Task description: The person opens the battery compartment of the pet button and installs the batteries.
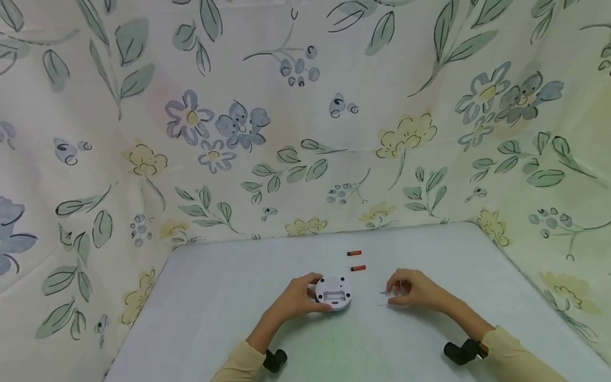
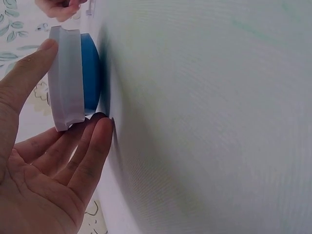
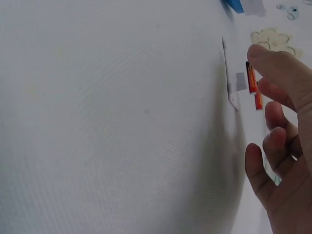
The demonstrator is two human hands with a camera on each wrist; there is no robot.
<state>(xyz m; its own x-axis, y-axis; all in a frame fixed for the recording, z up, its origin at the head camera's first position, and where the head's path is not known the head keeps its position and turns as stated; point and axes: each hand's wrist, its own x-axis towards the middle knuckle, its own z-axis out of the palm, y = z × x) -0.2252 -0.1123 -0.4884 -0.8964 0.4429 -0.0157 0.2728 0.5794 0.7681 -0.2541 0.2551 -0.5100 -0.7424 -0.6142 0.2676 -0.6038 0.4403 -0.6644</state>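
Loading seems in hand: left hand (image 1: 298, 297) grips device (image 1: 334, 293); right hand (image 1: 415, 289), half-spread and empty, probably must pinch a battery (image 1: 358, 268).

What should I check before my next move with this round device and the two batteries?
1. Device steadied: ok, the left hand grips its rim.
2. Battery compartment facing up and uncovered: ok.
3. Batteries loaded: not ok, one lies farther back on the table, the other just in front of it; none shows in the compartment.
4. Right hand free: ok, it seems to hold nothing, beside the thin white piece on the table.
5. Polarity marks in the compartment: cannot tell, too small to read.
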